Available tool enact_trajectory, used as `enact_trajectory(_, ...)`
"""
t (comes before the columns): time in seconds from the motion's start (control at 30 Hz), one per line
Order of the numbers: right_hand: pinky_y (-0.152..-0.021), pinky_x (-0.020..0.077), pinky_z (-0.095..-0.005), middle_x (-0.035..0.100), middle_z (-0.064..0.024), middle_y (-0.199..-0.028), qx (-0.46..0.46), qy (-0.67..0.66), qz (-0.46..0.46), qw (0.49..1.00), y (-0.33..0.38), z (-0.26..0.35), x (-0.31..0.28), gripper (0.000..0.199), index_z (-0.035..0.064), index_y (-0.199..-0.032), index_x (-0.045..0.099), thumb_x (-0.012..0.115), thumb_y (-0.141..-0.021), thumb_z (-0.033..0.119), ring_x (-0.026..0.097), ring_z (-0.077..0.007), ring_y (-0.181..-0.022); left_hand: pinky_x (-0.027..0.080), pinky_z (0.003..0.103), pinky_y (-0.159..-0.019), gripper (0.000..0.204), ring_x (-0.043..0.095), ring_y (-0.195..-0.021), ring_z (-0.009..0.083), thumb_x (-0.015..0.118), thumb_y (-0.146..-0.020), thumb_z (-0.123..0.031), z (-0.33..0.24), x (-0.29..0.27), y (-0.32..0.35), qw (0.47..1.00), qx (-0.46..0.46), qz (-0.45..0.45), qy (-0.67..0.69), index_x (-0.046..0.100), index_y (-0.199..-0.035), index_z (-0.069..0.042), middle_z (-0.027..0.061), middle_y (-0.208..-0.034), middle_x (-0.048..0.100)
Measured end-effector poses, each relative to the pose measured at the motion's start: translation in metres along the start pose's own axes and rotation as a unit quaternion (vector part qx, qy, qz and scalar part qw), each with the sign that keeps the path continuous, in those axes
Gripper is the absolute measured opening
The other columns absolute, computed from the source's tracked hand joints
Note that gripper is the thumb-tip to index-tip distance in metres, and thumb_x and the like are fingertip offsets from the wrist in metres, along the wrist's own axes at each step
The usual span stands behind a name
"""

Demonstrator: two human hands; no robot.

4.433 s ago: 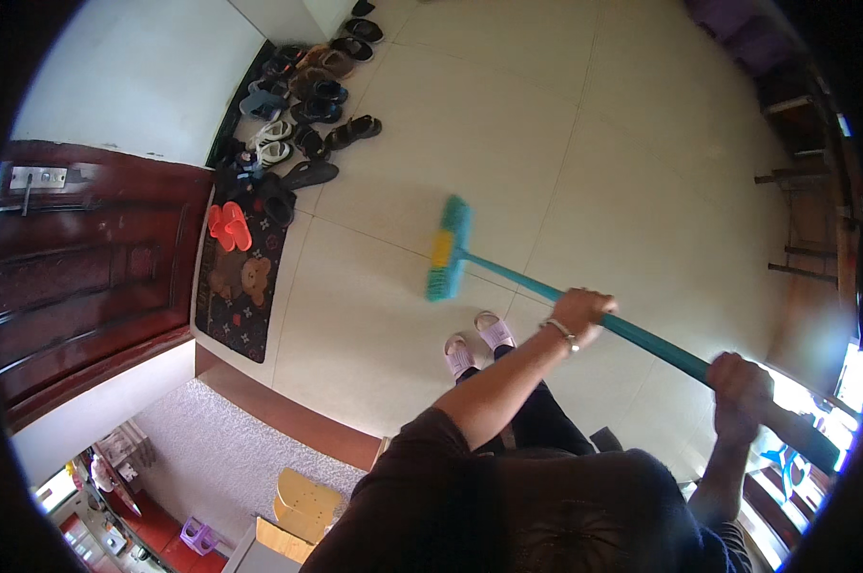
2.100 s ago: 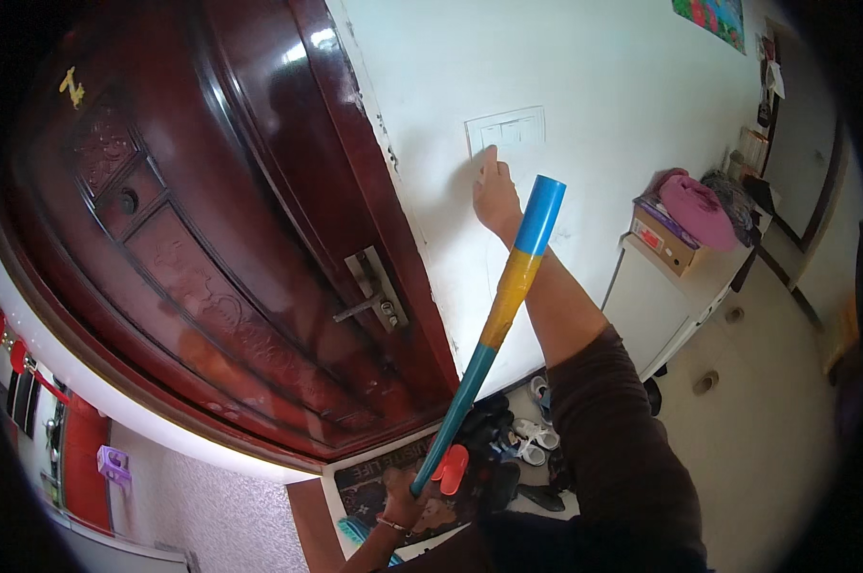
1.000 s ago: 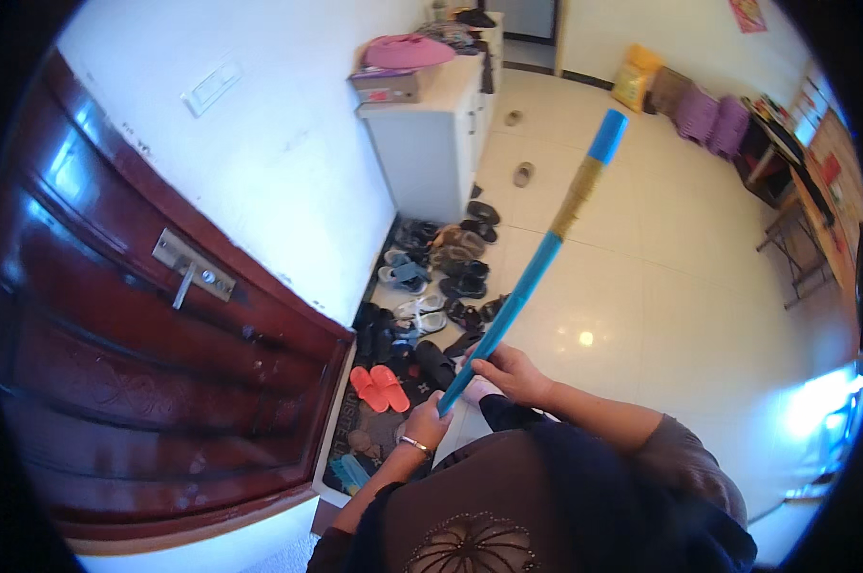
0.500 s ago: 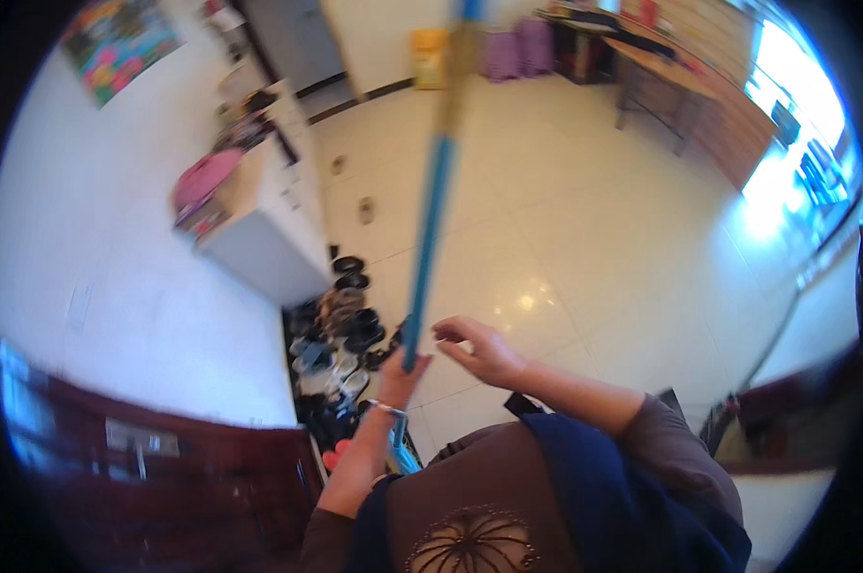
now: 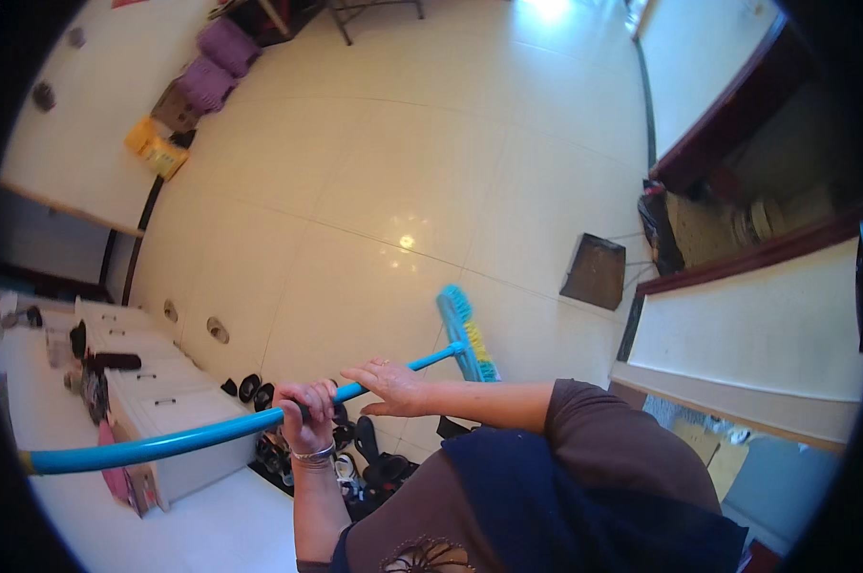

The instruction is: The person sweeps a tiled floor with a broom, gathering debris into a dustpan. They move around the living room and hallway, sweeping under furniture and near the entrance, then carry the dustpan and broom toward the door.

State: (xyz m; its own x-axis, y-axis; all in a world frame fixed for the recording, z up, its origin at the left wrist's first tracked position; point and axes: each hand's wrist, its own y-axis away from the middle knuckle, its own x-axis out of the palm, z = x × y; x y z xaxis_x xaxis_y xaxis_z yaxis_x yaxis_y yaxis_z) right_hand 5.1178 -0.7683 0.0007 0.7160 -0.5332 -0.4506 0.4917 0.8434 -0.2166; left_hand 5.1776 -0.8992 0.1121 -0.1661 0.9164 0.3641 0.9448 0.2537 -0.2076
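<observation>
A broom with a long blue handle [image 5: 188,439] crosses in front of me, from the left edge toward the middle. Its brush head [image 5: 462,334] has blue and yellow bristles turned to the right; whether it touches the floor I cannot tell. My left hand [image 5: 305,413] is closed round the handle, with a bracelet on its wrist. Farther along, toward the brush, my right hand [image 5: 393,387] lies over the handle, fingers stretched out rather than wrapped round it. Several shoes [image 5: 379,463] stand on the floor just beyond and below my hands.
A dark dustpan [image 5: 596,272] lies on the tiled floor [image 5: 374,172] at the right, near a doorway. On the left stands a white cabinet [image 5: 174,392]. Purple baskets [image 5: 205,84] and a yellow bag [image 5: 157,149] line the far left wall.
The broom has swung from upright to slanting across, its brush head now in sight. My right hand has come onto the handle. My view has turned to the right.
</observation>
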Motion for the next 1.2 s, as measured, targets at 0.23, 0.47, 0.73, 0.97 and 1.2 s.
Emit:
enact_trajectory(0.23,-0.063,0.0442,-0.0477,0.059,-0.0147,-0.079,0.201,0.008,-0.023,0.979,0.003,-0.071,-0.013,0.020,0.0121,-0.094,0.050,0.060,-0.077,0.015,0.058,-0.0370,-0.077,0.041,0.042,-0.082,0.028,0.048,-0.068,0.0183,0.049,-0.092,-0.035,0.041,-0.016,-0.054,0.997,-0.068,-0.020,0.038,0.044,-0.079,-0.010,0.0041,-0.069,0.048)
enact_trajectory(0.47,-0.067,0.0446,-0.0466,0.060,-0.0138,-0.082,0.358,0.093,-0.128,0.920,0.096,-0.151,0.004,0.016,0.0109,-0.088,0.055,0.063,-0.075,0.015,0.057,-0.0362,-0.083,0.044,0.040,-0.077,0.024,0.048,-0.066,0.0193,0.045,-0.094,-0.028,0.054,-0.069,-0.081,0.987,-0.119,0.064,0.083,0.041,-0.077,-0.011,0.0035,-0.065,0.044)
enact_trajectory(0.73,-0.074,0.0442,-0.0421,0.059,-0.0092,-0.084,0.531,0.265,-0.183,0.784,0.224,-0.168,0.041,0.017,0.0114,-0.081,0.057,0.068,-0.071,0.018,0.055,-0.0308,-0.087,0.032,0.051,-0.100,0.012,0.052,-0.109,0.0342,0.048,-0.094,-0.021,0.135,-0.067,-0.036,0.919,-0.360,0.149,0.060,0.045,-0.089,-0.010,0.0132,-0.093,0.062)
enact_trajectory(0.97,-0.077,0.0449,-0.0422,0.061,-0.0093,-0.088,0.571,0.230,-0.138,0.776,0.219,-0.216,0.092,0.015,0.0118,-0.081,0.061,0.067,-0.072,0.022,0.056,-0.0298,-0.091,0.031,0.045,-0.105,0.020,0.050,-0.112,0.0289,0.055,-0.090,-0.028,0.250,-0.059,0.051,0.876,-0.469,0.115,0.013,0.051,-0.092,-0.008,0.0140,-0.104,0.060)
enact_trajectory(1.2,-0.068,0.0476,-0.0443,0.064,-0.0140,-0.087,0.443,0.040,-0.031,0.895,0.010,-0.252,0.144,0.012,0.0119,-0.083,0.066,0.060,-0.074,0.019,0.061,-0.0329,-0.083,0.041,0.044,-0.090,0.025,0.056,-0.072,0.0217,0.048,-0.091,-0.023,0.140,-0.156,-0.057,0.970,-0.231,-0.060,-0.052,0.050,-0.071,-0.008,0.0077,-0.069,0.056)
